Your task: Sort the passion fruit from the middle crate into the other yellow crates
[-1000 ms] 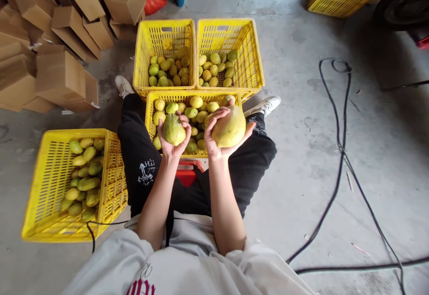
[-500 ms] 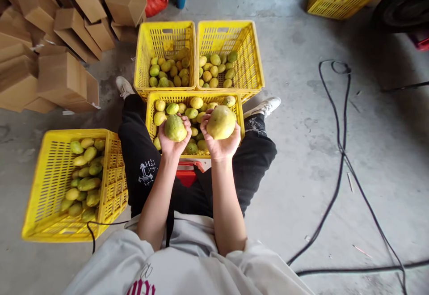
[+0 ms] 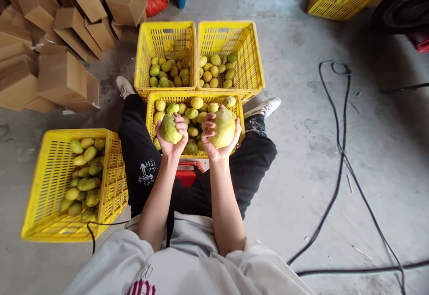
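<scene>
My left hand (image 3: 171,148) is wrapped round a green-yellow papaya (image 3: 170,129), fingers curling over its right side. A larger, paler yellow papaya (image 3: 224,128) sits in my right hand (image 3: 217,153), gripped with the fingers along its left side and the thumb on its right. Both fruits are held up side by side, above a yellow crate (image 3: 194,94) that stands between my legs. Several smaller yellow and green papayas (image 3: 191,113) lie in that crate, partly hidden behind my hands.
Two more yellow crates, back left (image 3: 141,58) and back right (image 3: 254,58), hold papayas. Another papaya crate (image 3: 43,187) stands at my left. Cardboard boxes (image 3: 63,76) are piled at the far left. A black cable (image 3: 342,152) loops over the floor at right.
Both hands have turned their papayas, so different sides show. The fingers of each hand now reach further round the inner side of its fruit. The crates have not moved.
</scene>
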A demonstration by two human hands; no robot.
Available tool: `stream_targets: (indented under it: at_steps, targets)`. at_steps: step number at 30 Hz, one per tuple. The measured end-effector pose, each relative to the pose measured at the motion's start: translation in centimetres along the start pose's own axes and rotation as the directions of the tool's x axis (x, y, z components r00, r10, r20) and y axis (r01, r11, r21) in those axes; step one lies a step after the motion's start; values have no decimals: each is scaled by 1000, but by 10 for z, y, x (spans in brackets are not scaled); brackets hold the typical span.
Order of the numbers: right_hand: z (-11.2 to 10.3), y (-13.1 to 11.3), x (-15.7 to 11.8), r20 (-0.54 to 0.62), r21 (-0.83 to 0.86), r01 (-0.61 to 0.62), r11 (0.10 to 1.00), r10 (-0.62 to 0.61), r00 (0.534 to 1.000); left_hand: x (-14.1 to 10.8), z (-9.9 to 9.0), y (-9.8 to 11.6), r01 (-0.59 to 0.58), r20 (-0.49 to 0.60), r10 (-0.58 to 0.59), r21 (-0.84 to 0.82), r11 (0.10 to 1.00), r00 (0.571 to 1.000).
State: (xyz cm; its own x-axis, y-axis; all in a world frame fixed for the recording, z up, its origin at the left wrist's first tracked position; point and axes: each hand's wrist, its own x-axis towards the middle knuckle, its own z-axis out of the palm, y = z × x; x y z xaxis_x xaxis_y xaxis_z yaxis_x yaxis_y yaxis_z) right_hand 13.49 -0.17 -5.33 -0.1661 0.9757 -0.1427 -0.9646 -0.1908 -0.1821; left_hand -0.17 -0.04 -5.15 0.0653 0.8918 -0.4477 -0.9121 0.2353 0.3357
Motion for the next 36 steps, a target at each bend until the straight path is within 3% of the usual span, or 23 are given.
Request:
stream_targets:
  at_steps: [4,9,15,18,21,26,30,36]
  targets:
    - [7,3,3,-118,-54,-14,998,8,993,1,2,0,62,11,-62,-17,998,998]
    - [9,3,3,-187,-17,-23,1000,20,982,2,6,-2,132,51,-130,-50,990,990]
    - [11,5,-3,-34,-29,143,989,-144,989,0,12,-5,10,153,10,-126,992,988]
    - [14,5,-3,-39,13,189,982,-188,981,-2,12,-2,-38,79,46,-105,994,996]
    - [13,3,-3,-68,52,156,986,-153,986,-2,9,0,-37,7,37,-69,997,999]
    - [11,-2,-4,-40,81,78,994,-75,996,2,1,-4,17,41,-13,-108,994,999]
    - [9,-3,-2,-39,17,71,997,-70,997,5,-1,-6,79,36,-77,-42,996,996]
    - [4,-1,4,-142,-111,28,993,-44,989,4,10,-6,152,86,-149,-33,988,985]
